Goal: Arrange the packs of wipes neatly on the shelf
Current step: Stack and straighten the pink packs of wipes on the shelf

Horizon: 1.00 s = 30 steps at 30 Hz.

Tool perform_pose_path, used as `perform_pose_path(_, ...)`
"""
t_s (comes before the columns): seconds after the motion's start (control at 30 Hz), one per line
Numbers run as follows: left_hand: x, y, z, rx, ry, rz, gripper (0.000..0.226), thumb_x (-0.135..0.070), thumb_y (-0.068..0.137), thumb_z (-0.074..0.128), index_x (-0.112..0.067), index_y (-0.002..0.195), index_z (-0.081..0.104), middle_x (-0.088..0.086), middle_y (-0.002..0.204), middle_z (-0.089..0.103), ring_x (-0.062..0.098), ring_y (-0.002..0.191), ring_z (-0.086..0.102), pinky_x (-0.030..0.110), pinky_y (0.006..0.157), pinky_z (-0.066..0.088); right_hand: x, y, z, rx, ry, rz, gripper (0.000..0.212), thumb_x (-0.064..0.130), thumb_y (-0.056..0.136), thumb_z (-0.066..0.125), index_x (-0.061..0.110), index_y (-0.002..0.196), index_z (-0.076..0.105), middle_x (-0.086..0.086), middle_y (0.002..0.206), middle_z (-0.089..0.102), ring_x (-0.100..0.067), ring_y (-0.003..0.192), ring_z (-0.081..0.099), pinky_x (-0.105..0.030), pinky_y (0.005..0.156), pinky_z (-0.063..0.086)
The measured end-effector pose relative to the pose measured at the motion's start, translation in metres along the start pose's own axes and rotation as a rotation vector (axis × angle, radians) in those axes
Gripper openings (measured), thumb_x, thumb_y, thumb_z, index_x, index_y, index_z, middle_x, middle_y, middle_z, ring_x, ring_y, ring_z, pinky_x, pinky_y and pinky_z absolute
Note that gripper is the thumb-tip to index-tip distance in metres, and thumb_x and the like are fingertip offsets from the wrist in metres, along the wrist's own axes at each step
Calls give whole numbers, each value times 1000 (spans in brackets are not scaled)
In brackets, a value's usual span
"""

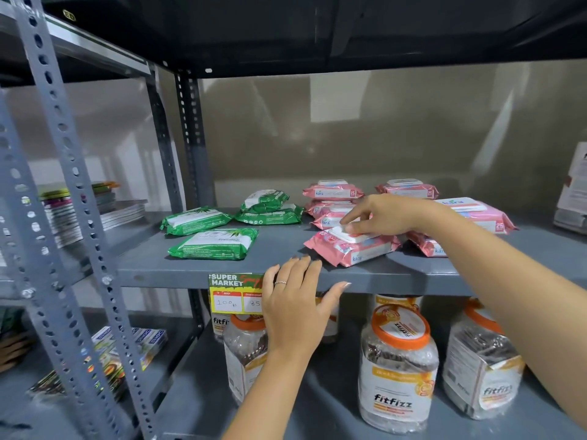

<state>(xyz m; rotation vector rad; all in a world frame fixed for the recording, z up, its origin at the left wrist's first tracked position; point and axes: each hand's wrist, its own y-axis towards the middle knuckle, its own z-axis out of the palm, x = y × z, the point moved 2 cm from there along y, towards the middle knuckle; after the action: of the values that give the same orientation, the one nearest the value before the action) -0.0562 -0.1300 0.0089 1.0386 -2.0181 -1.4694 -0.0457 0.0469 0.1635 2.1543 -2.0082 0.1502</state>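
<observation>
On the grey metal shelf (279, 246) lie green packs of wipes at the left: one at the front (214, 244), one behind it (195, 219), and a small stack (270, 208) further back. Several pink packs lie to the right, some stacked at the back (332, 190), one at the far right (476, 212). My right hand (384, 215) rests with fingers on the white lid of the front pink pack (352, 247), which lies askew near the shelf edge. My left hand (297, 300) is spread flat against the shelf's front lip, holding nothing.
A yellow price tag (235, 293) hangs on the shelf lip beside my left hand. Clear jars with orange lids (398, 369) fill the shelf below. Stacked booklets (95, 208) sit on the neighbouring rack at left. A slotted grey upright (79, 217) stands in front.
</observation>
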Motion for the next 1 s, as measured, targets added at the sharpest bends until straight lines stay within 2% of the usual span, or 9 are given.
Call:
perform_pose_path(0.1,1,1,0,4,8,9,52,-62,90,55,-17,108,71,-1,112,71,17,108,64,37,103,37,-4,-7,-2,72,267,15,53,46,87,60,37,138,45,7,151,37,-15,121,46,-22,86,42)
perform_pose_path(0.2,1,0,0,7,10,-1,51,-62,89,56,-17,108,71,-1,113,71,17,109,63,37,103,37,-4,-11,-3,195,310,-45,68,33,82,71,39,142,39,12,155,29,-10,136,31,-30,106,30)
perform_pose_path(0.27,-1,0,0,1,3,-2,51,-62,89,56,-16,108,71,-1,113,71,17,109,63,36,103,37,-3,-7,1,206,265,-12,68,32,80,74,37,140,44,10,154,33,-14,142,28,-36,109,28)
perform_pose_path(0.43,-1,0,-2,7,4,-4,53,-63,91,51,-17,110,70,-1,114,70,17,110,63,35,104,34,3,3,10,17,105,9,68,56,75,68,34,136,49,4,149,43,-20,135,41,-37,107,33)
perform_pose_path(0.53,-1,0,-2,8,3,-3,54,-62,91,51,-16,112,70,-1,115,70,17,111,63,34,105,33,5,6,14,-39,65,30,72,62,73,65,31,136,50,1,149,43,-22,134,43,-38,105,35)
perform_pose_path(0.73,-1,0,-1,20,7,-8,52,-61,90,54,-17,112,70,-1,115,70,17,111,62,35,105,35,5,9,16,-20,13,53,77,67,71,62,32,138,47,1,152,40,-25,135,42,-42,107,34)
perform_pose_path(0.83,-1,-1,-1,22,9,-5,52,-62,91,53,-17,112,70,-2,115,69,16,111,62,36,105,36,2,8,0,38,74,77,89,77,68,53,36,144,35,2,153,37,-25,134,42,-44,110,33)
perform_pose_path(0.93,-1,0,-1,22,11,-8,53,-63,91,52,-17,112,70,-2,116,69,16,111,61,36,104,37,-11,26,-29,-178,232,105,75,65,82,52,26,145,38,-2,149,43,-25,129,48,-41,108,37)
perform_pose_path(1.0,-1,0,-1,27,11,-9,53,-63,91,52,-18,112,70,-3,116,69,16,112,61,36,105,37,-22,47,-40,-245,181,133,63,51,85,60,21,139,46,-3,142,51,-25,122,53,-39,105,40)
